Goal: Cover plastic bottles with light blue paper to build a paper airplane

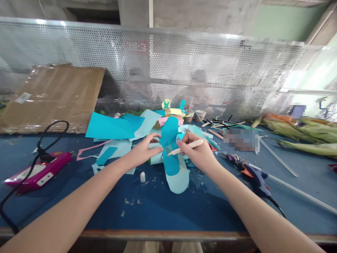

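In the middle of the table lies a paper model plane (172,165), with rounded bright-blue strips over a pale-blue wing and a rolled body. My left hand (149,149) grips the rolled body from the left, its thumb beside the blue strip. A cream marker pen (193,144) is pinched in my right hand (196,153), its tip at the middle of the blue strip. Left of the plane, a small white cap (142,176) stands on the table. Whether the tip touches the paper I cannot tell.
Blue paper sheets (110,126) and cut scraps lie behind my left hand. A magenta power strip (44,172) sits at left, a glue gun (254,177) at right. Behind are a yellow paper model (175,111), a cardboard sheet (58,98) and corn husks (302,135).
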### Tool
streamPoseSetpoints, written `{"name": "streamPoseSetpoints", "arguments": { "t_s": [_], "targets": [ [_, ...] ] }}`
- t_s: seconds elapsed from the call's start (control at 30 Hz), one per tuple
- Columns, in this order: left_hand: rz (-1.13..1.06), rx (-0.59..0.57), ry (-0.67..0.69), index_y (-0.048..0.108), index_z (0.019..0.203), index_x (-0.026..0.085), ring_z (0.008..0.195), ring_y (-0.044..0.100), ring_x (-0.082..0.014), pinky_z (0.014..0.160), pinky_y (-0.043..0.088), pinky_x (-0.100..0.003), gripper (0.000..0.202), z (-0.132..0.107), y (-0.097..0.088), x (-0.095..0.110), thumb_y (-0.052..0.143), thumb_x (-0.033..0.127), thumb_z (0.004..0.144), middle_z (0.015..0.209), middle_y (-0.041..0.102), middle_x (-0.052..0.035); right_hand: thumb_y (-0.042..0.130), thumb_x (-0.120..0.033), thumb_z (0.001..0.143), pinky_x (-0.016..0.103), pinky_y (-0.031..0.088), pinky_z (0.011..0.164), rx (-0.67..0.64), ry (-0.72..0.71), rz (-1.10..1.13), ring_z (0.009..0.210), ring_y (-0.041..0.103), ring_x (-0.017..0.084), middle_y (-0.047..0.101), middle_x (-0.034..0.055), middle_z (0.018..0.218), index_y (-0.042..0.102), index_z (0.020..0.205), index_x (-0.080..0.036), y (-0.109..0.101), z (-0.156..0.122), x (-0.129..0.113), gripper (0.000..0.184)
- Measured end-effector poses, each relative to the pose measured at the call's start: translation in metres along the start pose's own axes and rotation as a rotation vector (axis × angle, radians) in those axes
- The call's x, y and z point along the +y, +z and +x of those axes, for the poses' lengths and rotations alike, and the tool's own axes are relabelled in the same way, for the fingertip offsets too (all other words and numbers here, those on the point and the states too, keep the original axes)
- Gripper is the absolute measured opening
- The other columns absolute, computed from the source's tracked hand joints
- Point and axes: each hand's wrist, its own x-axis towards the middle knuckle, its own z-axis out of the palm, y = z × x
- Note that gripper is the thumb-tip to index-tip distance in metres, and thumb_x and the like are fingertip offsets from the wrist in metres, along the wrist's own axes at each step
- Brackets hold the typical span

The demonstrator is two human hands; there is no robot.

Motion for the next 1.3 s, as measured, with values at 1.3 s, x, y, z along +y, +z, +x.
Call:
{"name": "streamPoseSetpoints", "arguments": {
  "t_s": [1.3],
  "targets": [
    [0.012,-0.004,0.007,0.040,0.133,0.027,0.135,0.040,-0.0318,0.092,0.046,-0.039,0.059,0.0006,-0.0004,-0.0003,0.054,0.053,0.082,0.141,0.046,-0.0131,0.058,-0.034,0.079,0.026,0.035,0.050,-0.022,0.022,-0.017,0.052,0.047,0.012,0.054,-0.0045,0.053,0.046,0.063,-0.022,0.0020,-0.0001,-0.0014,0.023]
  ]
}}
